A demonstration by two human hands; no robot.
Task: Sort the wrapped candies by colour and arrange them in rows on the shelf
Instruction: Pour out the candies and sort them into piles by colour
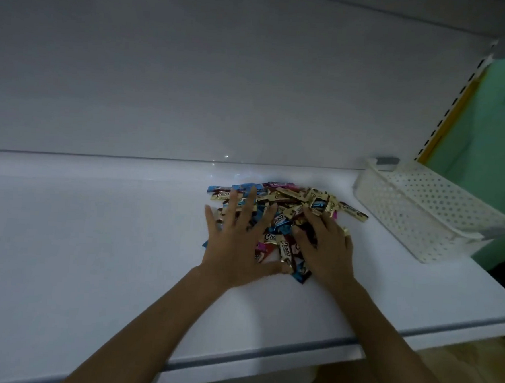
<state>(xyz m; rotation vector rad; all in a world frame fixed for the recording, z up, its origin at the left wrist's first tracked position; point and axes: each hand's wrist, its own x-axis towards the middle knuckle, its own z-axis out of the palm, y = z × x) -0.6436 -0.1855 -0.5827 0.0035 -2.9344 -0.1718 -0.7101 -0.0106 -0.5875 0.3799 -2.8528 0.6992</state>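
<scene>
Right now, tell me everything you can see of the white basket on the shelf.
The basket is rectangular, off-white and plastic-looking. Its walls are pierced with rows of round holes under a thicker rim, and there are grey patches at two corners. It sits at the right end of the shelf, angled to the front edge. It is to the right of the candy pile and apart from it. Its contents cannot be told.

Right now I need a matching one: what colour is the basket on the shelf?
Cream-white basket, dotted with holes; head view.
</scene>
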